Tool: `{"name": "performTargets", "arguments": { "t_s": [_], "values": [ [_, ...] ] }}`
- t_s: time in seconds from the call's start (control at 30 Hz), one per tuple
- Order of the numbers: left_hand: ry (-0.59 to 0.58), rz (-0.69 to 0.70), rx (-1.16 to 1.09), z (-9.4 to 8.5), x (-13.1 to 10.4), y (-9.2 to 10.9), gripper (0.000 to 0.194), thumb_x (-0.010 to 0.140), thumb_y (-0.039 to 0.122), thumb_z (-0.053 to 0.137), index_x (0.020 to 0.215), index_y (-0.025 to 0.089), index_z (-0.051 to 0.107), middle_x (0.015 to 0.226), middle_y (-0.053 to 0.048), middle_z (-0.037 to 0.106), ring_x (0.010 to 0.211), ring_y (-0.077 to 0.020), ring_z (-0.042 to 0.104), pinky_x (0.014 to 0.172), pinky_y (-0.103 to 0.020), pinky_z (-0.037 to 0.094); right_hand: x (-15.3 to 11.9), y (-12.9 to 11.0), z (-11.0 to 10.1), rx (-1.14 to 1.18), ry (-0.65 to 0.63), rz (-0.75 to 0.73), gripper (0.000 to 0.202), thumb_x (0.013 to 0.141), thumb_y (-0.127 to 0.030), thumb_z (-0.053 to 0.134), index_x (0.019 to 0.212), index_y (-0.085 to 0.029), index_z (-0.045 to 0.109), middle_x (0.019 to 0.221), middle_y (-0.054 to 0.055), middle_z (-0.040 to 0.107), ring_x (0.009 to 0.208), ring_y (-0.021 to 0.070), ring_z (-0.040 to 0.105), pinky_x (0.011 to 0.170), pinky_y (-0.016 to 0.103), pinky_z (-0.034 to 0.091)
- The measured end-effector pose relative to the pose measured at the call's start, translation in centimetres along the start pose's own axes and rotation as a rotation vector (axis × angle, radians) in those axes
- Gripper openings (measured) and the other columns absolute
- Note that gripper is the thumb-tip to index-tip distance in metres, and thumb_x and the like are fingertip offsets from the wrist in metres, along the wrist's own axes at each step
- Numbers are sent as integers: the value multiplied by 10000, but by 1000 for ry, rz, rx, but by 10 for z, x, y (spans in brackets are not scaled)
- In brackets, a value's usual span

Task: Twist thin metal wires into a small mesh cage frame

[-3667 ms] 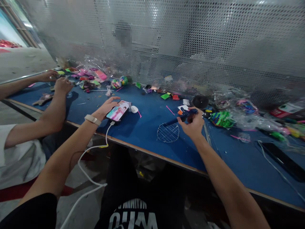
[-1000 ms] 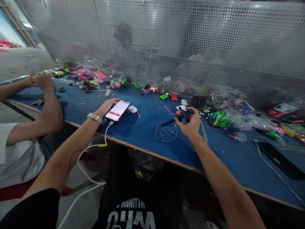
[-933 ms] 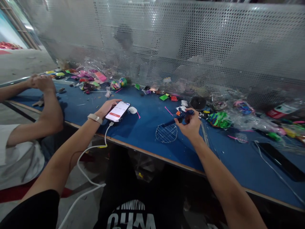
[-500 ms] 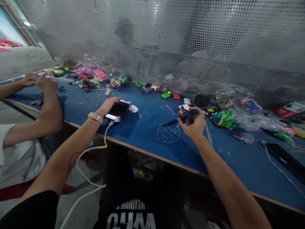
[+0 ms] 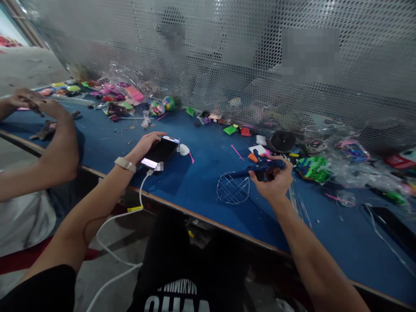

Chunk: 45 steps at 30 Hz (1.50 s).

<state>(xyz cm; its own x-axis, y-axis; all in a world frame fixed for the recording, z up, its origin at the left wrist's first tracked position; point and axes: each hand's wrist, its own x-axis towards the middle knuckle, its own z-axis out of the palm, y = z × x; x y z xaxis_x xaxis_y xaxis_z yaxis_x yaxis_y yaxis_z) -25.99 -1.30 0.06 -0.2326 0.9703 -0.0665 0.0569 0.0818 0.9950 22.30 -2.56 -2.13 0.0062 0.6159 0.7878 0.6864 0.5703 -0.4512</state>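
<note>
Room light: dim and greyish overall; brightest at the upper left opening (image 5: 7,25)
Perforated panel (image 5: 214,56): dull sheen, paler glare near its top; pixelated blocks mask two patches
Phone (image 5: 160,151): screen black between glowing bands at both ends
Tabletop (image 5: 198,182): soft shadow below the right hand (image 5: 276,183); deep darkness beneath its edge
Plastic wrap (image 5: 352,172): shiny highlights; fine detail soft
Outer edges: wide-angle stretch; far right slightly blurred

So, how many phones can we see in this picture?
2: one held phone in the left hand; one dark phone lying on the table at far right, partly out of view. Others could be hidden.
</note>
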Motion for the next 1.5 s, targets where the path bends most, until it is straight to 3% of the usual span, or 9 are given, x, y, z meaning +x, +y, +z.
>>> {"name": "performTargets", "arguments": {
  "t_s": [0.2,0.5,0.73,0.87,1.0,1.07,1.13,1.37,1.5],
  "values": [
    [12,54,93,0,-7,-1,546,812,333,660,1294,158,848,1101,-90,825,970,-263,701,726,-291,524,-2,-5,-8,-87,67,-32,745,692,-720,943,1174,-225,666,1033,112,688,729,245,668,553,375,563],
    [-22,50,85,-1,-5,-6,531,832,342,653,1297,180,852,1238,-91,828,1068,-281,726,775,-300,553,-5,3,-14,-164,127,-201,649,745,-742,911,1062,-203,738,1028,134,703,768,269,685,626,418,619],
    [-50,-21,12,-1,-11,-5,510,876,329,684,1347,191,820,1132,-103,825,901,-249,716,644,-292,485,0,6,-9,-138,90,-9,763,660,-784,906,1112,-210,687,1019,89,650,627,177,576,547,371,554],
    [-60,7,-33,3,-15,1,539,933,356,662,1430,176,765,1088,-113,829,881,-251,719,642,-288,478,4,3,-5,-78,103,-2,762,665,-782,902,1126,-229,652,1026,96,643,725,226,629,605,395,581],
    [-91,42,-40,5,-12,2,420,924,370,661,1253,155,808,1118,-117,825,906,-250,720,669,-291,492,5,5,-2,-20,106,7,799,645,-798,900,1143,-243,613,1090,111,648,846,272,687,716,440,627],
    [-98,32,-77,4,-9,1,315,895,356,664,1105,154,784,1021,-110,800,846,-236,701,653,-292,487,4,5,-1,7,99,1,830,642,-793,909,1179,-241,602,1085,105,646,889,290,705,762,460,643],
    [-110,13,-133,0,-10,-1,287,860,336,676,1092,177,728,956,-89,772,779,-222,681,631,-290,484,2,5,-1,31,86,-13,832,654,-778,918,1201,-240,598,1038,86,636,926,310,719,791,476,653],
    [-302,43,-67,-18,-41,2,991,700,262,787,1646,281,495,1472,-123,719,966,-256,740,701,-288,568,-1,0,-2,99,33,6,833,655,-752,950,1197,-235,586,1023,96,641,1004,350,743,796,482,670],
    [-400,95,0,-25,-52,4,1144,661,268,828,1731,331,430,1707,-115,567,1375,-365,660,949,-352,606,2,-1,-2,108,24,17,853,653,-774,939,1210,-242,574,1080,104,650,1002,335,743,777,474,675]
  ]
}}
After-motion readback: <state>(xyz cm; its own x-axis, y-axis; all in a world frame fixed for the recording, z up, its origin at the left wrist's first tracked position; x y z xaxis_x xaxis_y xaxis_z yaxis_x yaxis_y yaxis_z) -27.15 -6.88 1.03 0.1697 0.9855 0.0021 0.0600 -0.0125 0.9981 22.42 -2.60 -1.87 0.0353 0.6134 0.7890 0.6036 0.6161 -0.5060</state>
